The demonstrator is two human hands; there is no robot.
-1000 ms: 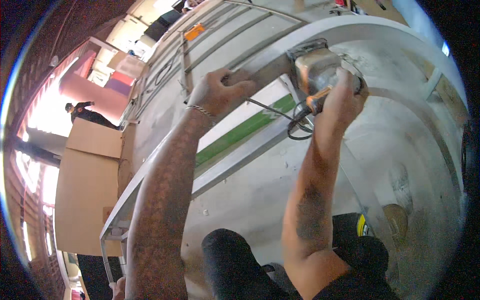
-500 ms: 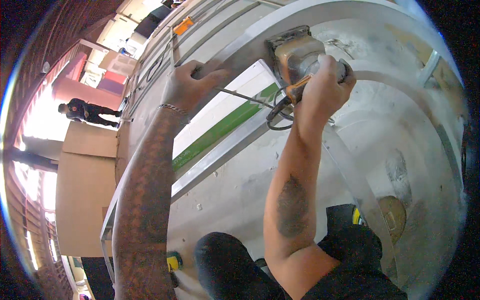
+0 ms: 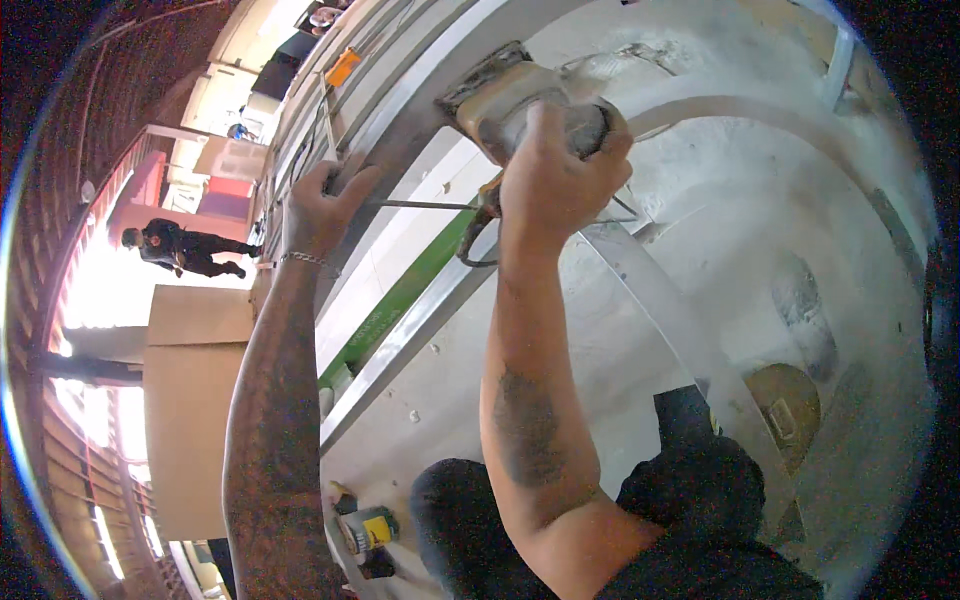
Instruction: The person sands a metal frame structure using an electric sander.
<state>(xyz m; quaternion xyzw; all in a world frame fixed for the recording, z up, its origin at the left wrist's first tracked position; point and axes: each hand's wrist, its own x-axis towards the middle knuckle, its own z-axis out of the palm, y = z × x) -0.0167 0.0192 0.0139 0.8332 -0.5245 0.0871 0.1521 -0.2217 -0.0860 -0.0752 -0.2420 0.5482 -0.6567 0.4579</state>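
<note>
My right hand [image 3: 560,175] is wrapped over the top of a dusty power sander [image 3: 510,100], whose pad end lies against a wide, curved grey metal rail [image 3: 415,105]. From the sander's rear a dark cord [image 3: 430,204] loops and runs left toward my other hand. My left hand [image 3: 325,210], with a chain bracelet at the wrist, curls round the same rail farther left, thumb and fingers closed on it. Whether the cord passes through or under that hand is hidden. Below the rail lies a white and green panel [image 3: 420,275].
A straight metal bar [image 3: 400,350] crosses under my arms. A can with a yellow label [image 3: 368,530] stands low beside my knee. A large cardboard box [image 3: 195,400] and a standing person [image 3: 185,248] are at the left. An orange object [image 3: 343,67] lies on the far slats.
The sander and my right hand have moved left along the rail. My left hand has shifted left and down too. The view has turned slightly, and the distant person's legs have changed position.
</note>
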